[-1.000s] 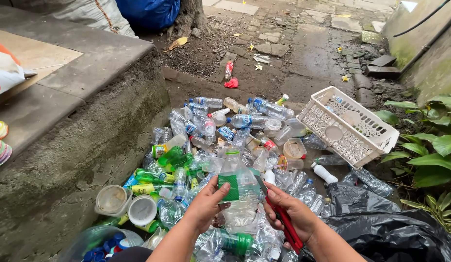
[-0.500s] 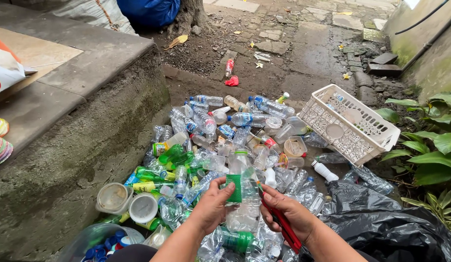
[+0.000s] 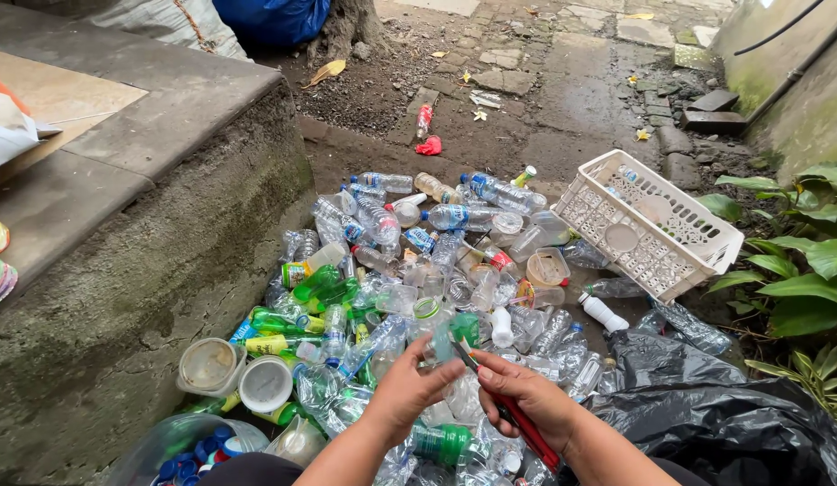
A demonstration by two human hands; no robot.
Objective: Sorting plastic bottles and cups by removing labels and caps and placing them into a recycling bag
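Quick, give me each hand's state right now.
Left hand: closed on a clear plastic bottle with a green label.
Right hand: closed on a red-handled cutter, blade at the bottle.

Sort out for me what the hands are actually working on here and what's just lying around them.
In hand:
- left hand gripping a clear bottle with a green label
- right hand holding a red-handled cutter against that bottle

Lying about:
- pile of plastic bottles
- white basket, tipped on its side
- black bag
- two white cups
- red scrap on the ground
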